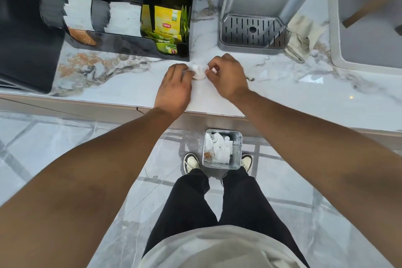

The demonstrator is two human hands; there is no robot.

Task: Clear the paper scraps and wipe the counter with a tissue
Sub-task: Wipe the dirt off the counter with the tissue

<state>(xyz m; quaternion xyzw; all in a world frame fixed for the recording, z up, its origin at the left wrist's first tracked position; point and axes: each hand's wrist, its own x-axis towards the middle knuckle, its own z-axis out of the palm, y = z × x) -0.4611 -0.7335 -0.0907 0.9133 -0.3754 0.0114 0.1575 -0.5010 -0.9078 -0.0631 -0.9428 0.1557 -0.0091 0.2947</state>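
Note:
A small crumpled wad of white paper scraps (198,72) lies on the marble counter (130,85), just in front of the black organizer's corner. My left hand (174,89) lies flat on the counter, its fingertips touching the wad from the left. My right hand (226,76) has its fingers curled and pinches white paper at the wad's right side. Both hands hide part of the wad. On the floor between my feet stands a small square metal bin (237,137) with white scraps inside.
A black organizer (130,41) with sachets and yellow tea bags stands at the back left. A grey drip tray (252,30) of a dispenser sits at the back right, with a crumpled beige cloth (302,37) beside it. A sink (369,50) lies at the far right.

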